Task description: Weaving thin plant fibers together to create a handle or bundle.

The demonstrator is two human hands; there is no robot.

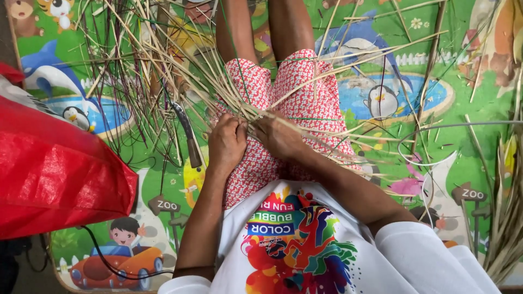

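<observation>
Fanned pale straw strips (163,60) crowd the play mat (468,98) ahead of the lap; a knife (188,136) lies just left, a red bag (54,174) blocks the far left. Open mat shows lower left (158,179).

left hand (226,142) and right hand (278,136): both gripping straw strips (163,71) over lap | knife (188,136): on play mat (468,71) | red bag (54,169): left
</observation>
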